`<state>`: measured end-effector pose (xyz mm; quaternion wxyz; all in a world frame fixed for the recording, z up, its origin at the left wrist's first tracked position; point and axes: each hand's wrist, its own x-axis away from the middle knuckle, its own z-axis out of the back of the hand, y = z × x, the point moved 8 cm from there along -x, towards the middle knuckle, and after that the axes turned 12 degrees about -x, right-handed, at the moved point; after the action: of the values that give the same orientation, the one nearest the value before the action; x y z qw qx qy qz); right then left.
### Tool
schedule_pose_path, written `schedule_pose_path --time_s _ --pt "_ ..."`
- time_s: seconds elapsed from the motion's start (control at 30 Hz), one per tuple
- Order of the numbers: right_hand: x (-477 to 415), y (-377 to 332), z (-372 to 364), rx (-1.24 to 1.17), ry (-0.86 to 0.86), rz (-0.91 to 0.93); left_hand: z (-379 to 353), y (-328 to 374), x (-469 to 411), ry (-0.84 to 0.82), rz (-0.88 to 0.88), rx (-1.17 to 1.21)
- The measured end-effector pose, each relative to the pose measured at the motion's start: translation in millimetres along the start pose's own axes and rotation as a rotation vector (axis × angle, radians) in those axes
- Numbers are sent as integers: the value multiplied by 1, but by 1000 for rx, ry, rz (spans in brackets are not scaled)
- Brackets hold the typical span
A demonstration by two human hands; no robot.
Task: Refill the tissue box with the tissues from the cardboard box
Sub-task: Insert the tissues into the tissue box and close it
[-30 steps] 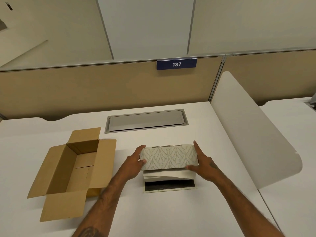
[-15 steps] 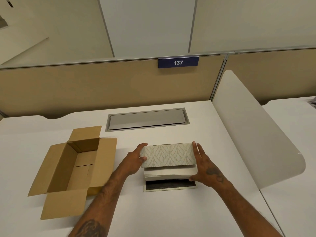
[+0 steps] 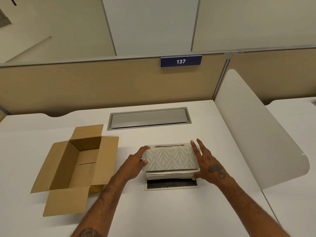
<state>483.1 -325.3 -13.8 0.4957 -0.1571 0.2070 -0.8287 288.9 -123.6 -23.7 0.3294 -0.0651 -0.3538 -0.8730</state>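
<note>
Both hands' grip on tissue box (image 3: 171, 158) ends, long axis left-right

1. We are finding the cardboard box (image 3: 75, 168) sitting on the left of the surface (image 3: 171, 211), flaps spread.
2. We are seeing the tissue box (image 3: 171, 157) standing to its right, over the tissues (image 3: 171, 175), which are lying on the base plate (image 3: 171, 185).
3. Our left hand (image 3: 135, 164) is pressing the tissue box's left end; our right hand (image 3: 207, 164) is flanking its right end.
4. The recessed tray (image 3: 148, 118) is lying behind them, with the partition (image 3: 102, 86) and number sign (image 3: 180, 61) beyond.
5. The side divider (image 3: 256, 134) is standing at the right.
</note>
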Motion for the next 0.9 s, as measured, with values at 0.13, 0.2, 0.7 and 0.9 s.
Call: schedule_pose_path --time_s 0.13,0.2,0.7,0.9 --pt "3 1 -2 -22 -19 14 0 0 3 8 -6 -6" --pt "4 1 0 -23 -12 27 0 0 4 13 -7 -15" --pt "13 -1 0 34 47 81 -8 1 13 -6 -2 -106" --pt "24 0 -10 -17 58 56 -17 -1 21 50 26 -84"
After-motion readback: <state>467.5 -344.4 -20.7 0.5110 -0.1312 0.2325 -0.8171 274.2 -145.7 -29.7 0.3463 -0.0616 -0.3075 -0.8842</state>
